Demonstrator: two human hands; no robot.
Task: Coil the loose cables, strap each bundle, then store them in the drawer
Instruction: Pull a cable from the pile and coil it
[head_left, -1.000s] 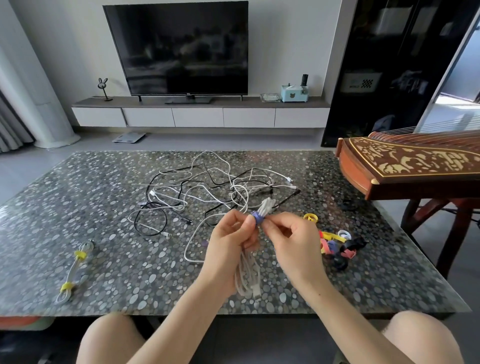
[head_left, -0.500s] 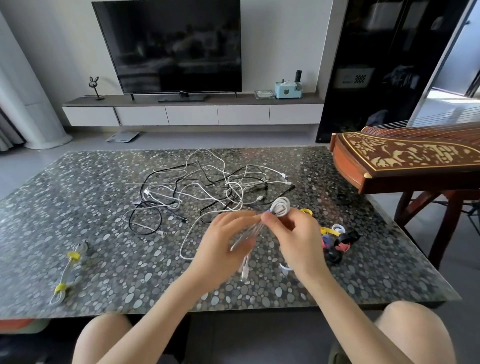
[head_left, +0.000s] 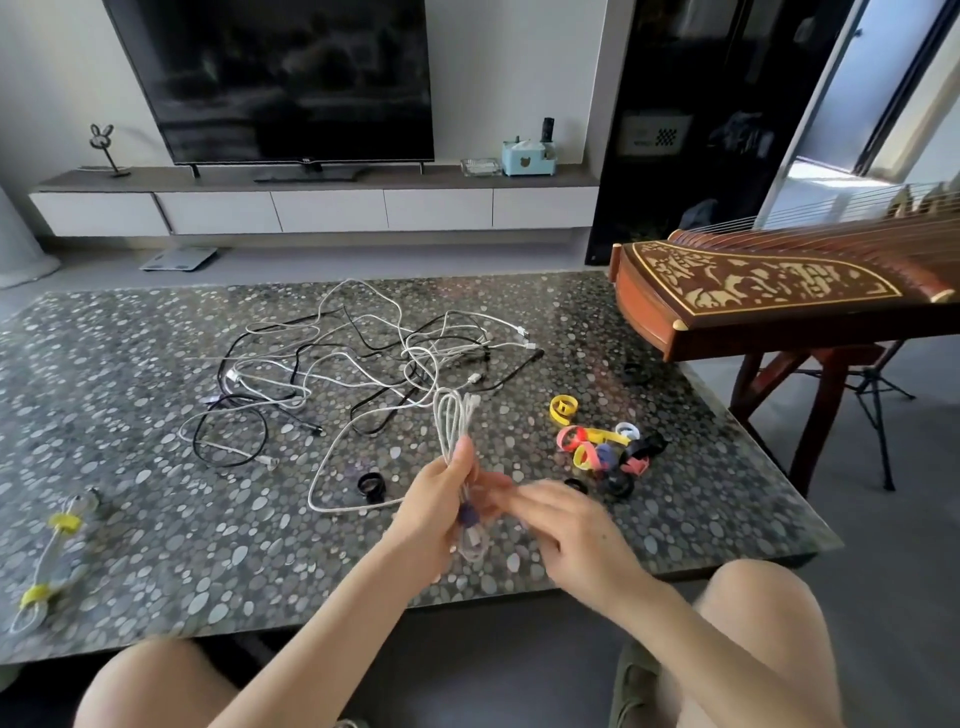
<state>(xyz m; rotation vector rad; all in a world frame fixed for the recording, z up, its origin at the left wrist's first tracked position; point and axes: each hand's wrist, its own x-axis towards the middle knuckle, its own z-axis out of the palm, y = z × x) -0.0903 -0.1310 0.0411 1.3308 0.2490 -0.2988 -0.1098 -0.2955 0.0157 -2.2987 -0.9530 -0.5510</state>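
Centrally: bundle (head_left: 453, 421) of white cable, held upright above the near part of the desk (head_left: 156, 545), with loops at top and bottom.
Strap (head_left: 467, 515): blue, wrapped round the bundle at mid-length, just beside the left palm.
Left hand (head_left: 434, 512): grip closed round the bundle's middle, fingers curled about it, one fingertip lying up along the strands.
Right hand (head_left: 571, 525): blurred; its fingers reach left toward the strap (whether this grip pinches anything cannot be told).
Loose cables (head_left: 363, 358): white and black, tangled on the desk beyond the hands; one white loop trails down to just beside the left hand.
Spare straps (head_left: 602, 452): a coloured heap on the desk, right of the bundle.
Yellow strap (head_left: 563, 408): curled, just beyond the heap.
Black ring (head_left: 370, 486): lies on the desk left of the left hand, inside the white loop.
Second bundle (head_left: 47, 566): white, bound by two yellow straps, lying near the desk's left front corner, well apart from the hands.
Zither (head_left: 779, 291): on a stand at right, one end over the desk's edge.
TV (head_left: 280, 78): on a low cabinet (head_left: 327, 210) at the far wall.
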